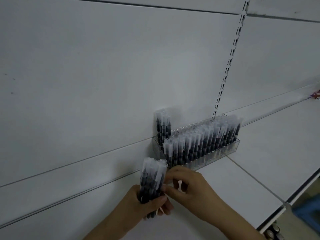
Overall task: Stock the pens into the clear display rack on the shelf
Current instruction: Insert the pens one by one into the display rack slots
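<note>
A clear display rack (230, 149) stands on the white shelf (259, 163) against the back panel. Many dark pens with frosted caps (204, 141) stand in its front rows, and a few taller ones (162, 125) stand at its back left corner. My left hand (147, 207) grips an upright bundle of the same pens (152, 177) just in front of the rack's left end. My right hand (187, 186) is beside the bundle, its thumb and fingertips pinching one pen at the bundle's right edge.
A slotted metal upright (230, 54) runs up the back panel behind the rack. The shelf's front edge (277, 217) runs to the lower right, with a blue object (308, 215) below it. A small colourful item (315, 95) lies at the far right.
</note>
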The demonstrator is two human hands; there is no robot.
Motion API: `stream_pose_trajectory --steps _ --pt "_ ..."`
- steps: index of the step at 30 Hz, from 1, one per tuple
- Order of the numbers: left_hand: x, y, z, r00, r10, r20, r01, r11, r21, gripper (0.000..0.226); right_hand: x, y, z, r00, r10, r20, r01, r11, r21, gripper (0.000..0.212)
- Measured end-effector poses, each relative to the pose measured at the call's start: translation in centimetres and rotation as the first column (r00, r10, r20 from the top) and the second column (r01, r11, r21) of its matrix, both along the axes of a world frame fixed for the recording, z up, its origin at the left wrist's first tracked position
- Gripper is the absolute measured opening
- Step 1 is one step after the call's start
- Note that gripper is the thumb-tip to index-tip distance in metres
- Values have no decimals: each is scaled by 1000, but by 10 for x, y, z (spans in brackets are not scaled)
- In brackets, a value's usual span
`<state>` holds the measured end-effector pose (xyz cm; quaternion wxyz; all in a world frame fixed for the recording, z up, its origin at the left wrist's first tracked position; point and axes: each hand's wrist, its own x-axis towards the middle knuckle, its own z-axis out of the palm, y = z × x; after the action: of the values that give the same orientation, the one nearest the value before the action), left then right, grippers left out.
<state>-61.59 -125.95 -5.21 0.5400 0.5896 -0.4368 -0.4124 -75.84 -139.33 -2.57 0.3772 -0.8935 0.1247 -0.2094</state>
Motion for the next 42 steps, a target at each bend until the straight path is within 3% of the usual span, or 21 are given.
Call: stream_pose_trajectory --steps 3,5,9,12,14,17,20,24,28,33,37,42 --pt "-3 -6 -3 1000 -4 -17 4 1000 -11 31 -3 -3 -4 999 39 12 -39 997 59 14" --pt "-5 -10 -5 998 -7 -55 5 1000 -31 26 -3 -6 -5 997 39 61 -48 989 143 9" --pt "-9 -15 -5 996 60 -61 -58 998 30 31 -7 -22 3 983 -51 174 7 969 246 15" --pt "-16 -17 -3 983 183 26 -185 980 79 6 -14 -44 34 937 -137 321 47 961 273 20" --pt "-23 -19 -5 965 261 33 -263 959 101 17 -18 -66 62 888 -170 428 67 967 244 16" --pt "-36 -31 -7 917 399 28 -400 913 82 12 -10 -103 96 843 -159 515 43 972 229 6" --pt "-49 -43 -6 863 505 5 -505 862 51 29 13 -131 107 885 -101 455 9 980 201 2" --pt "-62 -53 -5 743 663 -89 -663 748 30 18 44 -150 95 950 6 312 -11 1000 15 8" --pt "-68 -56 -2 697 709 -104 -710 703 34 16 57 -153 84 965 93 244 -66 991 -116 10" --pt "-72 -56 -3 697 715 -45 -716 698 6 13 64 -151 84 965 133 226 -86 975 -206 11" --pt "-71 -55 -4 697 717 -30 -717 697 12 30 68 -143 84 985 129 116 -84 940 -331 17" --pt "-71 -54 -6 727 686 -3 -686 727 9 12 71 -130 87 998 55 -30 -62 874 -481 24"
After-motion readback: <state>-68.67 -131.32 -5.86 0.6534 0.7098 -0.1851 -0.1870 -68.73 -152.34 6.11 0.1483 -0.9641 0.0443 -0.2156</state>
